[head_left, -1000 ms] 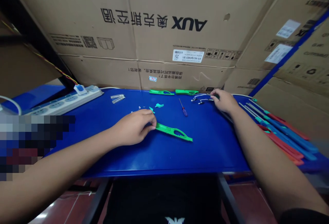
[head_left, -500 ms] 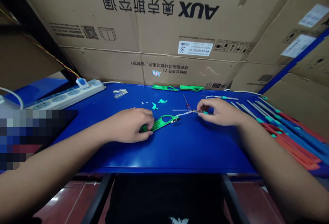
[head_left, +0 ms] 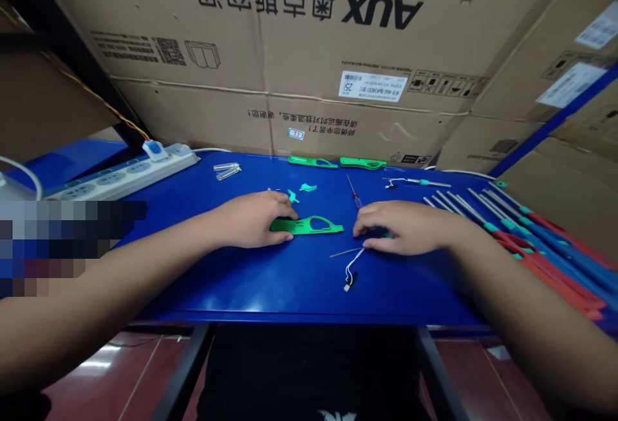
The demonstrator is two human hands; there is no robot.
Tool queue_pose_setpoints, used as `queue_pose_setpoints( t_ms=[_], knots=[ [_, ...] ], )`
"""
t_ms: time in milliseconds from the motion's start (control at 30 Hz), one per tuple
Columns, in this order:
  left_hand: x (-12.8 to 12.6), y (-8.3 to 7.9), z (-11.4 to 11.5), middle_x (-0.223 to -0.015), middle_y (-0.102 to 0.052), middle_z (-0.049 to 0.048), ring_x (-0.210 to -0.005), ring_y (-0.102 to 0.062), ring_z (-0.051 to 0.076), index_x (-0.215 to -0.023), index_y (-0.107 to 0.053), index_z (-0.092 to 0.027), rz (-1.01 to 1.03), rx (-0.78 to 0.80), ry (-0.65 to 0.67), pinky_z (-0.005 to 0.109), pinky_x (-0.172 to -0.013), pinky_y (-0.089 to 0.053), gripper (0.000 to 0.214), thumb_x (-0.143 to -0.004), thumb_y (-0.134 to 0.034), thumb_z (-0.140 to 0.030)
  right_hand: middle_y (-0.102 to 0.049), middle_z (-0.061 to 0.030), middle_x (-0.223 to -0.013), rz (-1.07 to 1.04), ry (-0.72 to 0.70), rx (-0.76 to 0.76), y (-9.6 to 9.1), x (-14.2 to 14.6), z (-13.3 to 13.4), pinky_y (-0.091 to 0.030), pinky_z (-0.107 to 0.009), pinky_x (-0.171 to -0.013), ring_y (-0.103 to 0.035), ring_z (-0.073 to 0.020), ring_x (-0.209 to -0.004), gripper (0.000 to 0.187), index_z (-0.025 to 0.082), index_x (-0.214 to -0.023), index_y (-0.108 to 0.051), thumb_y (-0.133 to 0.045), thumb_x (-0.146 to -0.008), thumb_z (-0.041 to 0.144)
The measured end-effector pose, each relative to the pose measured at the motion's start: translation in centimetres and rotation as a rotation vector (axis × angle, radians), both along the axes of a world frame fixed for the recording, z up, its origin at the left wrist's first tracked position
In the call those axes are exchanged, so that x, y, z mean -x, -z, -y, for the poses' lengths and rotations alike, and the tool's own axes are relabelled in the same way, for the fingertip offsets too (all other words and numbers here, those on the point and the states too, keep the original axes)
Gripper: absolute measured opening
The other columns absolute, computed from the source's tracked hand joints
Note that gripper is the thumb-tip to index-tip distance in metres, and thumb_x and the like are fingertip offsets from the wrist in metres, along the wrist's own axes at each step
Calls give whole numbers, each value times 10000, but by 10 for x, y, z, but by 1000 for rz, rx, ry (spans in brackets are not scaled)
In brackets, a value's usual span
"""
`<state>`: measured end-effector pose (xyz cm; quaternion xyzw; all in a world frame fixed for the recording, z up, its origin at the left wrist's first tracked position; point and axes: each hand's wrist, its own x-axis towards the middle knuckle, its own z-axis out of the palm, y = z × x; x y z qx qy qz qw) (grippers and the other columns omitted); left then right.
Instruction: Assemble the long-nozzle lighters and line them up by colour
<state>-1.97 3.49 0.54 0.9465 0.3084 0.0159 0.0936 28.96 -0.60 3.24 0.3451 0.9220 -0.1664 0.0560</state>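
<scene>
My left hand rests on the blue table, its fingers closed on the left end of a flat green plastic handle shell. To its right my right hand is closed on a thin metal rod with a green collar; the rod's end and its white wire with a small plug trail out toward me. A small red-handled screwdriver lies just behind the hands. Small green plastic bits lie behind my left hand.
Two more green shells lie at the table's back edge before large cardboard boxes. Another wired rod lies at the back right. Several rods with blue and red sleeves are at the right. A power strip sits at the left.
My right hand took a wired rod from the back right and brought it down toward me beside the shell. My left hand turned the green shell to lie level.
</scene>
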Motion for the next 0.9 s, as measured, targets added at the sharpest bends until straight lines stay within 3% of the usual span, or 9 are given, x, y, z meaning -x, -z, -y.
queue_pose_setpoints(
  t_ms=[133, 233, 400, 500, 567, 700, 900],
  knots=[
    [-12, -8, 3, -1129, -716, 80, -1021, -665, 241, -1163, -713, -219, 4, 23, 12, 362, -906, -503, 361, -854, -679, -404, -710, -57, -998, 59, -49, -29, -16, 17, 2, -472, -338, -786, -632, -212, -919, 203, 216, -1055, -701, -584, -889, 203],
    [-18, -8, 9, -1020, -713, 65, -912, -662, 202, -1083, -724, -207, 135, -13, -14, 327, -823, -504, 264, -913, -592, -360, -701, -39, -966, -18, -72, 5, -18, 15, 3, -472, -313, -791, -624, -179, -882, 174, 216, -1015, -704, -588, -887, 192],
    [-12, 4, 8, -851, -671, 49, -794, -618, 173, -884, -701, -180, 286, -102, -53, 300, -730, -472, 266, -960, -501, -339, -694, -52, -978, -64, 32, 70, -6, -11, -2, -480, -302, -794, -626, -168, -883, 191, 205, -1042, -712, -585, -916, 270],
    [-8, 9, 3, -879, -681, 48, -808, -626, 174, -941, -711, -185, 274, -48, -49, 304, -748, -479, 259, -947, -535, -375, -679, -47, -993, -34, 50, 155, 2, -17, -8, -484, -290, -767, -618, -167, -874, 236, 202, -1039, -705, -672, -858, 350],
    [-8, 11, 2, -944, -697, 55, -876, -644, 189, -1018, -717, -192, 247, -19, -34, 324, -807, -488, 264, -941, -550, -381, -671, -33, -942, -7, 37, 174, 7, -14, -9, -474, -279, -738, -609, -159, -838, 163, 199, -961, -708, -676, -832, 295],
    [-12, 10, 7, -1008, -717, 56, -940, -658, 191, -1048, -721, -198, 295, -9, -16, 329, -868, -485, 273, -969, -518, -362, -672, -14, -858, -68, 26, 104, 5, -6, -6, -459, -271, -730, -608, -146, -792, 49, 196, -842, -671, -632, -811, 197],
    [-14, 7, 13, -906, -744, 37, -856, -669, 166, -970, -740, -191, 465, 36, -99, 277, -797, -493, 353, -1002, -460, -403, -707, -22, -861, -322, 121, -1, -5, -3, 0, -482, -274, -716, -638, -151, -762, 146, 204, -935, -653, -644, -863, 331]
  ],
)
